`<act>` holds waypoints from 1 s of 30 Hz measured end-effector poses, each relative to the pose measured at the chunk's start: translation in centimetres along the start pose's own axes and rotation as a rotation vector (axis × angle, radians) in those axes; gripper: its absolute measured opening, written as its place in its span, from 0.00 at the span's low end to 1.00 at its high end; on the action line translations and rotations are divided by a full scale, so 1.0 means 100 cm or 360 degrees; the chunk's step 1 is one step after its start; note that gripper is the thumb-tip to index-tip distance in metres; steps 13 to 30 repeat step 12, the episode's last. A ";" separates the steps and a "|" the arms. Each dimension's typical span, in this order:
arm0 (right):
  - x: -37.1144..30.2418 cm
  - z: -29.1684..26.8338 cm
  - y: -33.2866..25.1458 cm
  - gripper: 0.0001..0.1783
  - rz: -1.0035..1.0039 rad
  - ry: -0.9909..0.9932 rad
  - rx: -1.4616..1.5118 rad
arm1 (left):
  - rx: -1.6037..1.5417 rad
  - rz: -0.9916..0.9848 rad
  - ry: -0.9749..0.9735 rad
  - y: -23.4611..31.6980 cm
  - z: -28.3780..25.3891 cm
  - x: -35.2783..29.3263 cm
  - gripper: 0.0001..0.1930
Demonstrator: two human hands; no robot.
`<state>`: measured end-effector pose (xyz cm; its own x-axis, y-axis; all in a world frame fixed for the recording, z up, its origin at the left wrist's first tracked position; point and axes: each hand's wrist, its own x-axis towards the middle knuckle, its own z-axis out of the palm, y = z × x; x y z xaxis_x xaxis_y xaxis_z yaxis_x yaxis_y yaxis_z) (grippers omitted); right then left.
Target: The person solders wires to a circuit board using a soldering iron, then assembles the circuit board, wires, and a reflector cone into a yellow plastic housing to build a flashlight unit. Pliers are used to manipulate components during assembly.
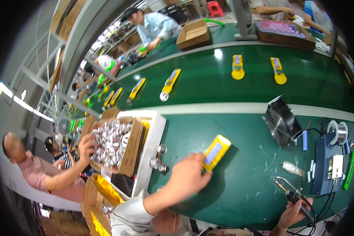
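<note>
My left hand (188,175) grips the near end of a yellow plastic casing (224,144) just above the green bench. A blue-purple cylindrical battery (213,154) lies inside the casing, and my fingers cover its lower part. At the lower right, my right hand (292,214) is closed around the handle of a soldering iron (293,196). The iron's tip points up and left, away from the casing, with a thin curved metal tube beside it. Left of my left hand, a few shiny silver lamp cups (158,164) with wires rest on the bench.
A black fan (281,122), a solder spool (338,133) and a blue-grey soldering machine (322,167) stand at right. Yellow casings (237,67) lie along the green conveyor (200,74). At left, a person's hand (86,149) touches a cardboard box (130,151) of silver parts.
</note>
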<state>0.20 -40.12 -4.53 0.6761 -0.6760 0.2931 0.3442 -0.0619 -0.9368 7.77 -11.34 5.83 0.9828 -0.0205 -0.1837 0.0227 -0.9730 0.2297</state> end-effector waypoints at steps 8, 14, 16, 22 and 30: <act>0.007 -0.013 -0.007 0.23 0.0227 -0.0406 -0.0293 | 0.0210 -0.0293 0.0371 -0.044 -0.022 0.249 0.18; 0.012 0.008 0.005 0.20 -0.0064 -0.0074 -0.0418 | -0.0001 -0.0457 0.0546 -0.046 -0.007 0.333 0.17; 0.012 0.008 0.005 0.20 -0.0064 -0.0074 -0.0418 | -0.0001 -0.0457 0.0546 -0.046 -0.007 0.333 0.17; 0.012 0.008 0.005 0.20 -0.0064 -0.0074 -0.0418 | -0.0001 -0.0457 0.0546 -0.046 -0.007 0.333 0.17; 0.012 0.008 0.005 0.20 -0.0064 -0.0074 -0.0418 | -0.0001 -0.0457 0.0546 -0.046 -0.007 0.333 0.17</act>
